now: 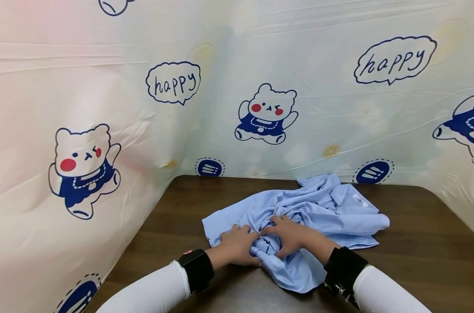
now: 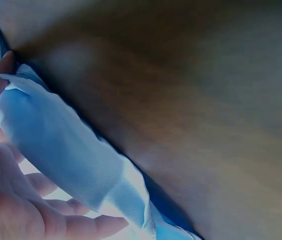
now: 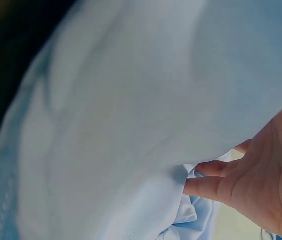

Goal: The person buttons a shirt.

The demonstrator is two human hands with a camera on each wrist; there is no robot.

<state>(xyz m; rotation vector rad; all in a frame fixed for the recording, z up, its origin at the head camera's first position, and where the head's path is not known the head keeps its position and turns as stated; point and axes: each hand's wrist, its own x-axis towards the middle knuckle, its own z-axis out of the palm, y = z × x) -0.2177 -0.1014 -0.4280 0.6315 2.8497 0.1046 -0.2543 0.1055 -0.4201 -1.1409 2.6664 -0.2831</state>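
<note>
A crumpled light blue button-up shirt [image 1: 338,221] lies on the brown table, its collar at the far right. My left hand [image 1: 238,247] rests on the shirt's near left part, fingers spread and slightly bent. In the left wrist view, a fold of shirt cloth [image 2: 66,135] lies between the thumb and the fingers of that hand [image 2: 11,200]. My right hand [image 1: 289,234] touches the bunched middle near some dark buttons, thumb apart from the fingers. Shirt cloth [image 3: 131,100] fills much of the right wrist view and hides part of the right hand [image 3: 261,185].
The dark brown wooden table [image 1: 424,243] extends to both sides of the shirt. Behind and beside it hangs a pale curtain [image 1: 319,56] printed with bears and the word "happy". Black bands [image 1: 197,269] circle both wrists over white sleeves.
</note>
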